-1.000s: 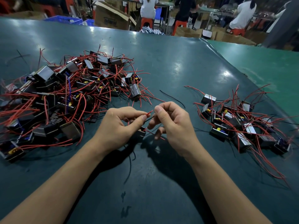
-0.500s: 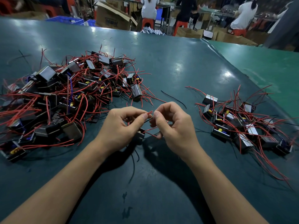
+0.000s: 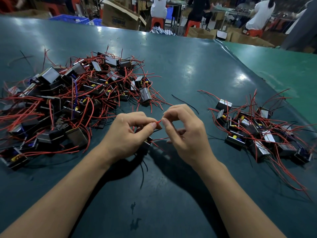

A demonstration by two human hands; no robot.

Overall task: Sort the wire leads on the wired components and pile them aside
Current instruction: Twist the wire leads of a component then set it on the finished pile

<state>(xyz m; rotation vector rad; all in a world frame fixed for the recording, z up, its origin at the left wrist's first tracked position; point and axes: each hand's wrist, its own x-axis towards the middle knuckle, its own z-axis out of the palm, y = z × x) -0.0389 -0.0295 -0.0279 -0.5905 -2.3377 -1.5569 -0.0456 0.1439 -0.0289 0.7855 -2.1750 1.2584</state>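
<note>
A big heap of small black wired components (image 3: 72,100) with tangled red leads lies on the left of the dark green table (image 3: 180,69). A smaller pile of the same components (image 3: 257,133) sits on the right. Between them, my left hand (image 3: 127,136) and my right hand (image 3: 187,133) meet at their fingertips, both pinching a short red wire lead (image 3: 159,121). That lead belongs to one component (image 3: 145,146) hanging under my left hand, mostly hidden by it. Other red and black leads trail from it onto the table.
A loose black wire (image 3: 185,103) lies on the table beyond my right hand. A lighter green table surface (image 3: 283,66) adjoins on the right. Beyond the far edge are cardboard boxes (image 3: 120,16), blue crates, red stools and seated people.
Both hands stay together at the centre, working the red lead between their fingertips. The right hand's fingers have shifted slightly along the wire. The piles have not moved.
</note>
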